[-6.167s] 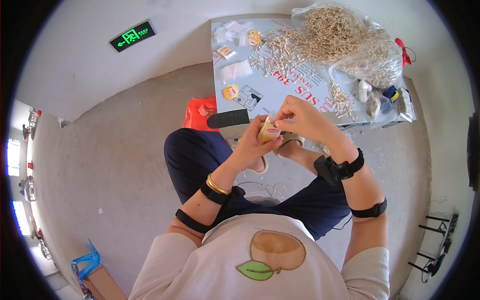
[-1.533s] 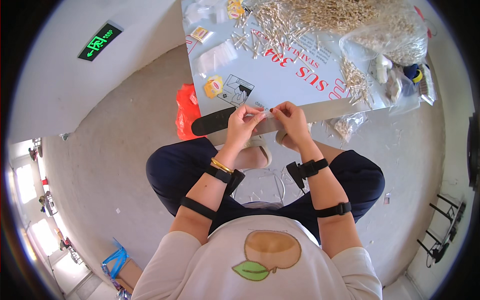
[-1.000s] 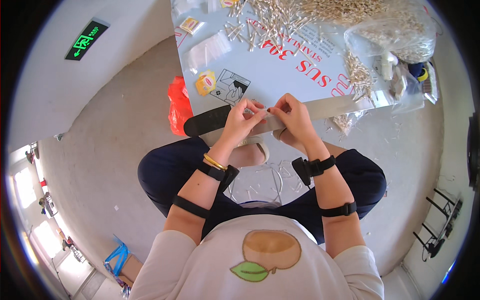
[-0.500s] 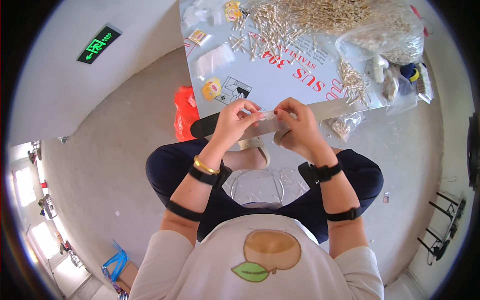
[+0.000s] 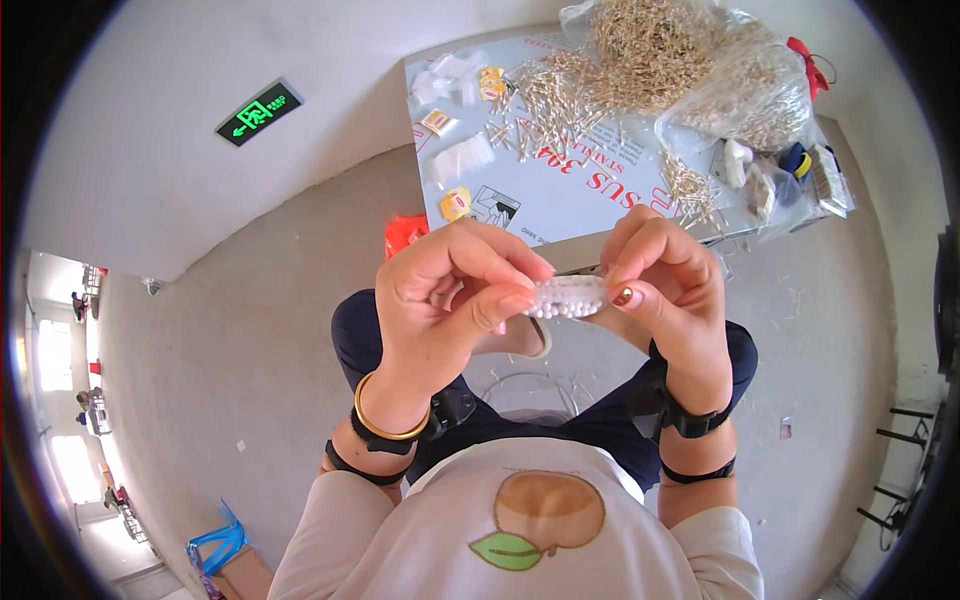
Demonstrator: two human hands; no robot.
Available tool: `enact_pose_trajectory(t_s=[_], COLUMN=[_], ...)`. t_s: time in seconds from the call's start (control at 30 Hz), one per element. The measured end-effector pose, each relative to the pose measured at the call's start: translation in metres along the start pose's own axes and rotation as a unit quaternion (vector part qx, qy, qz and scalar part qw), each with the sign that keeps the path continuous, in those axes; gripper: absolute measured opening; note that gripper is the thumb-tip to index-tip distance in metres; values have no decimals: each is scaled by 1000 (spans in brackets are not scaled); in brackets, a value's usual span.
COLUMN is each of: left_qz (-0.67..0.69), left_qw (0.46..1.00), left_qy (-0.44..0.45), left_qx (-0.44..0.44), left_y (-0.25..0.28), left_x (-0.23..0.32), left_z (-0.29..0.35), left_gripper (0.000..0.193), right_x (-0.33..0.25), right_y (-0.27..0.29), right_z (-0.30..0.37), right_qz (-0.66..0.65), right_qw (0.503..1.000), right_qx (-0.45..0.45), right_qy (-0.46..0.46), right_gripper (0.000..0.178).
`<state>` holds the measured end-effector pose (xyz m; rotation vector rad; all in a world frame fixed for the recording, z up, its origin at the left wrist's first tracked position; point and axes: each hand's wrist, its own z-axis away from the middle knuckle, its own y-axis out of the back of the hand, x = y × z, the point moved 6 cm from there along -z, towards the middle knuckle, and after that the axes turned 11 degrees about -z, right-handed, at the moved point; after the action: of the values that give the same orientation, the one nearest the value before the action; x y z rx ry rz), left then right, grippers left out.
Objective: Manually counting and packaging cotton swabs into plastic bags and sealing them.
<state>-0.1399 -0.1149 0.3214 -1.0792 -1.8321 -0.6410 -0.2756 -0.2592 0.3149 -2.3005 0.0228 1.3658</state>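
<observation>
Between both hands, close below my head, is a small clear plastic bag of cotton swabs (image 5: 567,297), its white tips bunched along the lower side. My left hand (image 5: 455,305) pinches one end of it between thumb and fingers. The other end is gripped by my right hand (image 5: 672,300), thumb in front. Beyond them, the table (image 5: 560,215) carries loose cotton swabs (image 5: 565,105) and a big heap of wooden-stick swabs (image 5: 655,55). Flat clear bags (image 5: 460,158) and yellow cards (image 5: 455,203) lie at the table's left side.
A large clear bag (image 5: 755,100) full of swabs sits at the right of the table, near a white bottle-like object (image 5: 737,163) and a dark blue and yellow roll (image 5: 795,160). A red plastic bag (image 5: 405,235) hangs by the table's left corner. Swabs litter the floor.
Both hands have come up toward my head and off the table edge, bringing the small bag of swabs with them. My view has shifted, so the table sits farther off.
</observation>
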Motion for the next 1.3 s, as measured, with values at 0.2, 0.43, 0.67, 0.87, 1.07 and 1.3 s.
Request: enact_pose_trajectory(t_s=[0.2,0.43,0.67,0.87,1.07,1.3], left_qz=[-187,-400,-466,-491,-520,-462], left_qw=[981,900,860,844,823,877], left_qy=[-7,-165,-207,-218,-226,-85], left_qx=[-47,-59,-24,-8,-20,-100], left_y=[-32,-48,-55,-57,-54,-32], left_x=[31,62,77,78,70,44], left_z=[8,8,10,9,8,-2], left_gripper=[43,37,48,48,44,43], right_x=[-28,-67,-98,-97,-93,-68], right_y=[-16,-22,-54,-59,-56,-37], right_z=[20,37,55,56,44,28], right_qz=[-20,209,518,574,552,453], right_qw=[999,969,803,761,781,889], right_qx=[12,14,-19,-23,-16,-49], right_qy=[26,131,295,302,291,54], right_gripper=[10,20,34,38,36,16])
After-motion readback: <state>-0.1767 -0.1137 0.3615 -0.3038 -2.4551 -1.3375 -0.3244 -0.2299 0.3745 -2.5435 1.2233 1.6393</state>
